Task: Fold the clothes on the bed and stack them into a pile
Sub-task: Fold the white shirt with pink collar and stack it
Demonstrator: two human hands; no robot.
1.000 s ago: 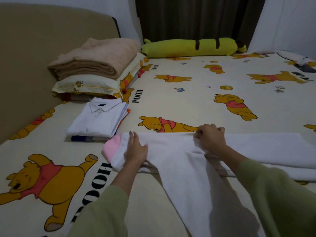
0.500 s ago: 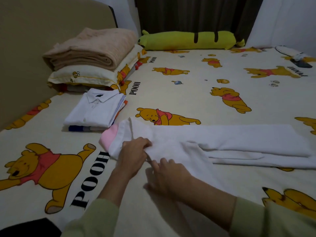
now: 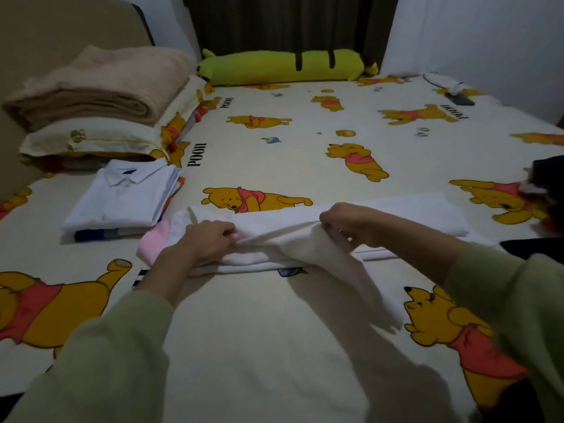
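A white garment with a pink end (image 3: pixel 283 236) lies in a long narrow band across the bed in front of me. My left hand (image 3: pixel 207 239) grips its fabric near the pink end. My right hand (image 3: pixel 345 224) pinches a fold further right and lifts it a little; a loose white part hangs down toward me from that hand. To the left sits a pile of folded clothes (image 3: pixel 122 203) with a white collared shirt on top and blue and orange layers beneath.
The bed sheet (image 3: pixel 274 346) is cream with yellow bear prints. A beige folded blanket (image 3: pixel 100 83) rests on a pillow (image 3: pixel 91 141) at the back left. A long green plush bolster (image 3: pixel 283 67) lies along the far edge. Dark clothes (image 3: pixel 546 184) sit at the right edge.
My right hand moved from beside my left hand to the right and up along the garment, taking a fold with it. My left hand stays near the pink end.
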